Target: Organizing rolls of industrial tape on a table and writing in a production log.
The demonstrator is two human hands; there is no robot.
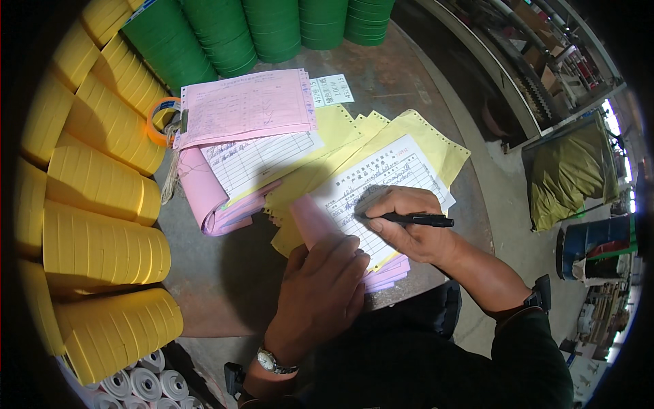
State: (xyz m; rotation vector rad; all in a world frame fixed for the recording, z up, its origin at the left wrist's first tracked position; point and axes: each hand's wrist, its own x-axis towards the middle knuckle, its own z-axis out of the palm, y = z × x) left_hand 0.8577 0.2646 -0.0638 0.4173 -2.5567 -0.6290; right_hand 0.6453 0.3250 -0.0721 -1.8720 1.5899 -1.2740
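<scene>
My right hand (412, 221) is closed around a black pen (429, 220), its tip end down at a white printed form (381, 174) with handwriting on it. My left hand (320, 286) rests, fingers loosely bent, on the lower left edge of that form. A folded pink sheet (312, 217) sticks up just beyond its fingertips. Yellow sheets (422, 140) with punched edges lie fanned under the form, and pinkish-purple sheets (387, 274) show at its near edge. Left of these, a stack of pink forms (245, 102) is held by a clip, with another white form (262, 160) below.
Yellow rolls (102, 249) line the table's left side; green rolls (276, 31) stand along the back. An orange tape roll (158, 123) and string (170, 174) lie by the pink forms. White labels (332, 90) sit behind. A blue drum (593, 245) stands on the floor at right.
</scene>
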